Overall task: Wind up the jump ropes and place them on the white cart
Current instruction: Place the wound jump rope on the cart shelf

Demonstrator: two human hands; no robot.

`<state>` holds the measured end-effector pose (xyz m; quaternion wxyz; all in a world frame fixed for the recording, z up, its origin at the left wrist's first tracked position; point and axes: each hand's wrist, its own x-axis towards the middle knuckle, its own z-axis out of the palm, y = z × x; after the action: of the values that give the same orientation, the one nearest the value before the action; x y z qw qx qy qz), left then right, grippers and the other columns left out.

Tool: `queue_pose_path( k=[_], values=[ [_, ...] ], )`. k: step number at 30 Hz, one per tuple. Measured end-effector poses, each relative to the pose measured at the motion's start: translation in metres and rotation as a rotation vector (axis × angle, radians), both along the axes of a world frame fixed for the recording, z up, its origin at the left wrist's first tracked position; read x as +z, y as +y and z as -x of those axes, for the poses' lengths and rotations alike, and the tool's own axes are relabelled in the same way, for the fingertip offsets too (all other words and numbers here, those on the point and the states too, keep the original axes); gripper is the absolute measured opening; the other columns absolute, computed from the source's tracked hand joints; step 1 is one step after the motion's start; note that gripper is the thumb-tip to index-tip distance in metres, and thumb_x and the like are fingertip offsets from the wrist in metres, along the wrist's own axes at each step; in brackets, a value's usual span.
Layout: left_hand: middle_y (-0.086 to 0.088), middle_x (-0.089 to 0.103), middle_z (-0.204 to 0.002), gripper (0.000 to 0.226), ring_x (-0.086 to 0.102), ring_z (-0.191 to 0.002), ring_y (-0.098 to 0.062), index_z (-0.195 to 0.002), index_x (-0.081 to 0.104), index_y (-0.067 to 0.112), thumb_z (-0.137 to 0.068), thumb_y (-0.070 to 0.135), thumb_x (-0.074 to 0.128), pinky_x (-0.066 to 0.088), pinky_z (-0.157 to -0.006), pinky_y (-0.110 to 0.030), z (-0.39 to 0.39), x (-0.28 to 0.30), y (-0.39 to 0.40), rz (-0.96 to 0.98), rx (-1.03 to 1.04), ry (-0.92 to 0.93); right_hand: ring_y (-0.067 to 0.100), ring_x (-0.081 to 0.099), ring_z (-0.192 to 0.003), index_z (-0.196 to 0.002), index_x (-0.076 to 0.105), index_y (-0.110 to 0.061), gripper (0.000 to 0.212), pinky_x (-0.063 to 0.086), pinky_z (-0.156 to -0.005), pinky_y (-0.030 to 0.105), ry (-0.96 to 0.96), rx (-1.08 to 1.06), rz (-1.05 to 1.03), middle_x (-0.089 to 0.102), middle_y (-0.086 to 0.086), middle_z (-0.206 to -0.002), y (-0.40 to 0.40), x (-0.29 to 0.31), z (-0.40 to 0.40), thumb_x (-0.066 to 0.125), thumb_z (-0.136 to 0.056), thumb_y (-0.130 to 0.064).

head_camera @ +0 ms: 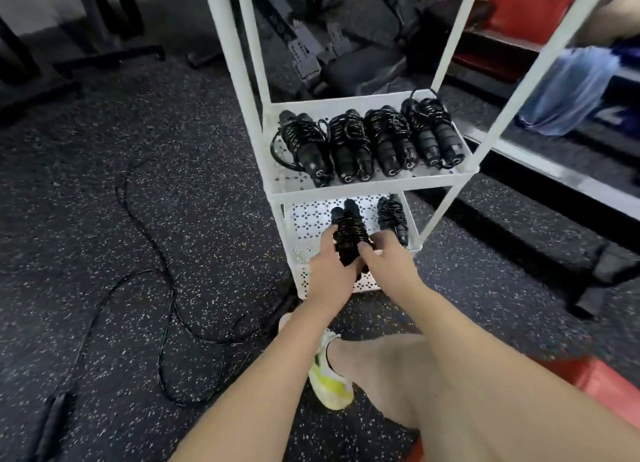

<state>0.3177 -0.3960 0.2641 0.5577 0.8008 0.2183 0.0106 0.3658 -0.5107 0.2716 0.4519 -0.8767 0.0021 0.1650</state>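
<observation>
Both your forearms reach forward, and your left hand (329,264) and right hand (384,259) together hold the wound jump rope (349,234), each grip curled around one side of it. Its long axis points away from you, over the lower shelf (311,219) of the white cart (363,187). It hangs left of the bundle already lying there (393,219), so I think you only lower it straight down.

Wound black jump rope (348,234), cord coiled around paired handles, over the white cart's (363,189) lower shelf beside one bundle (393,219); four bundles (367,142) on the shelf above; an unwound rope (162,264) left of cart.
</observation>
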Motion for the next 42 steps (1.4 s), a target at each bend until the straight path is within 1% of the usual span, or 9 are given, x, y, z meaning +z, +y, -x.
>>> queue_pose_path(
  k=[4,7,11,17,20,29,35,38,42],
  values=[
    [-0.005,0.068,-0.115,0.071,0.068,-0.099,-0.025,-0.155,0.03,0.024,-0.096,0.017,0.068,0.052,-0.073,-0.029,-0.04,-0.016,-0.016,-0.038,0.001,0.052,0.023,0.058,-0.101,-0.127,0.056,-0.005,0.034,0.04,-0.079,0.029,-0.023,-0.095,-0.007,0.063,0.008,-0.115,-0.008,-0.019,-0.026,0.055,-0.099,-0.025],
    [-0.013,0.069,-0.12,0.072,0.069,-0.103,-0.032,-0.154,0.032,0.02,-0.094,0.015,0.071,0.058,-0.088,-0.043,-0.067,-0.028,-0.022,-0.077,-0.011,0.073,0.02,0.054,-0.092,-0.132,0.056,-0.005,0.033,0.038,-0.078,0.028,0.017,-0.105,0.036,0.064,0.011,-0.118,-0.015,-0.033,-0.042,0.046,-0.101,-0.013],
    [-0.014,0.065,-0.128,0.071,0.065,-0.114,-0.03,-0.153,0.031,0.02,-0.095,0.011,0.069,0.052,-0.094,-0.036,-0.094,-0.041,-0.031,-0.092,-0.046,0.126,0.026,0.059,-0.094,-0.115,0.061,-0.006,0.03,0.039,-0.074,0.028,-0.042,-0.103,0.132,0.063,0.005,-0.102,-0.02,-0.054,-0.065,0.044,-0.092,0.002],
    [-0.004,0.065,-0.111,0.059,0.058,-0.082,-0.013,-0.147,0.032,0.023,-0.096,0.007,0.058,0.041,-0.06,-0.022,-0.112,-0.065,-0.041,-0.082,-0.07,0.177,0.035,0.052,-0.115,-0.123,0.053,-0.009,0.041,0.049,-0.095,0.048,-0.193,0.004,0.446,0.049,0.014,-0.129,-0.02,-0.083,-0.091,0.068,-0.086,-0.02],
    [-0.003,0.061,-0.11,0.06,0.063,-0.095,-0.022,-0.15,0.03,0.022,-0.098,0.005,0.056,0.046,-0.072,-0.028,-0.117,-0.074,-0.041,-0.058,-0.065,0.178,0.039,0.047,-0.126,-0.128,0.048,-0.012,0.044,0.047,-0.101,0.055,-0.159,0.007,0.479,0.04,0.016,-0.142,-0.021,-0.095,-0.102,0.067,-0.088,-0.019],
    [-0.015,0.057,-0.141,0.069,0.061,-0.113,-0.029,-0.16,0.018,0.022,-0.103,0.013,0.057,0.045,-0.08,-0.034,-0.122,-0.093,-0.022,-0.024,0.005,0.274,0.042,0.056,-0.109,-0.125,0.033,-0.012,0.059,0.053,-0.086,0.045,-0.182,0.017,0.564,0.043,0.022,-0.125,-0.026,-0.109,-0.111,0.077,-0.085,-0.013],
    [-0.014,0.056,-0.141,0.074,0.059,-0.109,-0.023,-0.161,0.013,0.025,-0.103,0.011,0.056,0.044,-0.07,-0.024,-0.12,-0.096,-0.022,-0.082,-0.083,0.232,0.039,0.054,-0.111,-0.126,0.035,-0.009,0.054,0.05,-0.083,0.042,-0.209,0.023,0.66,0.043,0.021,-0.126,-0.021,-0.111,-0.108,0.069,-0.085,-0.004],
    [-0.014,0.058,-0.137,0.072,0.061,-0.112,-0.026,-0.159,0.016,0.024,-0.102,0.009,0.057,0.047,-0.078,-0.03,-0.12,-0.095,-0.025,-0.074,-0.072,0.208,0.039,0.05,-0.119,-0.129,0.034,-0.009,0.055,0.054,-0.088,0.044,-0.208,0.068,0.714,0.04,0.023,-0.132,-0.021,-0.111,-0.107,0.064,-0.085,0.001],
    [-0.012,0.061,-0.125,0.063,0.062,-0.098,-0.022,-0.153,0.02,0.021,-0.102,0.006,0.055,0.043,-0.061,-0.024,-0.122,-0.096,-0.03,-0.06,-0.078,0.194,0.036,0.046,-0.125,-0.136,0.033,-0.002,0.055,0.052,-0.095,0.039,-0.243,0.102,0.76,0.035,0.022,-0.14,-0.026,-0.107,-0.105,0.06,-0.089,0.002]
  ],
)
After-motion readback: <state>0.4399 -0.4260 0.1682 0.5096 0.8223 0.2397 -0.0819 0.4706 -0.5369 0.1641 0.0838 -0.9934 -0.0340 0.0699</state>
